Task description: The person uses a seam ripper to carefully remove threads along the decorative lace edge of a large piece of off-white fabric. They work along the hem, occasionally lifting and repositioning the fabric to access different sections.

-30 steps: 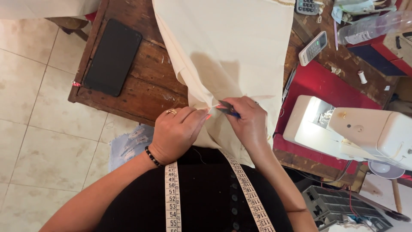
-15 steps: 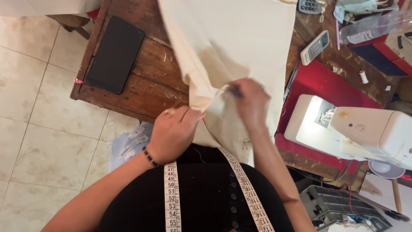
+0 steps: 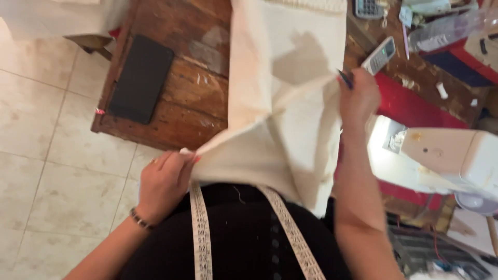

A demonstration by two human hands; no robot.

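The left hand [image 3: 165, 181] pinches one corner of a cream cotton cloth [image 3: 282, 114] – the right hand [image 3: 358, 98], holding a dark pen [image 3: 345, 79], grips another edge. The cloth lies over a worn brown wooden table [image 3: 179, 103], near a white sewing machine [image 3: 441, 161].

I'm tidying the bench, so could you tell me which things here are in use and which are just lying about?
In use: cream fabric, stretched between left hand and right hand; dark pen-like tool in the right hand.

Lying about: black slab, remote-like handset, white sewing machine, measuring tape around the neck.
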